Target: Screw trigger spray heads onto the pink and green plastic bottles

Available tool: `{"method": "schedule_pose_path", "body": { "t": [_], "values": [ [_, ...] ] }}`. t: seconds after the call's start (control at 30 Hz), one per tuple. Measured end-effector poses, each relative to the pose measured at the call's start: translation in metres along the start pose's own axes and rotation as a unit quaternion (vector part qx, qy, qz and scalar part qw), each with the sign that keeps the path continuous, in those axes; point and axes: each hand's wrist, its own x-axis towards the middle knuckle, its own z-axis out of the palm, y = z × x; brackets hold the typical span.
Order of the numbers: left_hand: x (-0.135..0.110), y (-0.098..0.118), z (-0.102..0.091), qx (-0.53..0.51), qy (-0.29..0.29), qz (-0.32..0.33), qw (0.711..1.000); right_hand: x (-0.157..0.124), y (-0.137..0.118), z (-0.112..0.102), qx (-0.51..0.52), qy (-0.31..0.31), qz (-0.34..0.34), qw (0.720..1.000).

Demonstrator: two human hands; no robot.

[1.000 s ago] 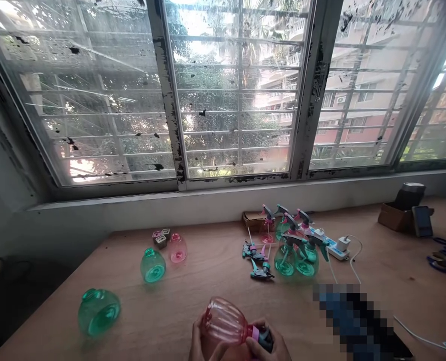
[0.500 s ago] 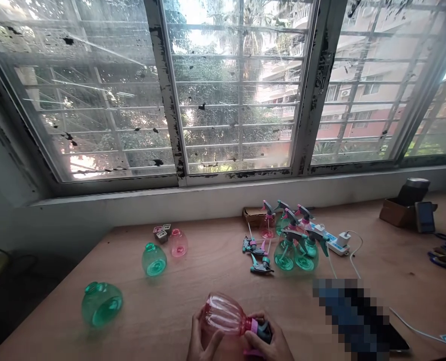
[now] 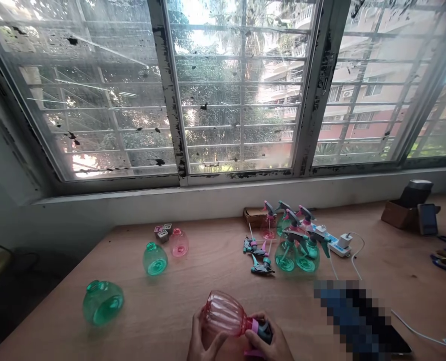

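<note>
A clear pink spray bottle (image 3: pixel 225 313) lies on its side in the air at the table's near edge, its base to the left. My left hand (image 3: pixel 204 337) is closed round the base end. My right hand (image 3: pixel 270 338) grips the neck and the black-and-pink spray head (image 3: pixel 262 330); part of the head is hidden by the fingers. To the left stand two green bottles without tops, a near one (image 3: pixel 103 303) and a farther one (image 3: pixel 155 259). Behind them is a pink topless bottle (image 3: pixel 179 243).
Several bottles with spray heads (image 3: pixel 297 255) stand at the back centre, beside loose spray heads (image 3: pixel 261 263). A power strip (image 3: pixel 338 244) with white cables lies behind. A blurred dark device (image 3: pixel 392 333) is at right. Small boxes (image 3: pixel 163 232) and a cardboard box (image 3: pixel 399 214) sit farther back.
The view has shifted slightly. Both hands keep their hold on the pink spray bottle, with hardly any movement visible.
</note>
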Motion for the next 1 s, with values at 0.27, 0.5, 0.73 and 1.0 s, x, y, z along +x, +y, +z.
{"method": "schedule_pose_path", "body": {
  "t": [0.27,0.5,0.73,1.0],
  "values": [
    [0.0043,0.003,-0.0055,0.038,-0.045,0.013,0.998,0.0013,0.0017,-0.0027,0.019,-0.013,0.028,0.999],
    [-0.0002,0.0025,0.0009,0.024,-0.014,-0.014,1.0,0.0001,-0.0029,-0.0002,-0.006,-0.01,-0.003,1.0],
    [0.0016,0.0021,-0.0014,0.074,-0.029,0.038,0.996,0.0011,0.0013,-0.0009,0.014,-0.004,0.032,0.999],
    [0.0019,0.0011,-0.0026,0.041,-0.01,0.014,0.999,0.0018,0.0019,0.0003,-0.028,-0.009,-0.03,0.999]
  ]
}}
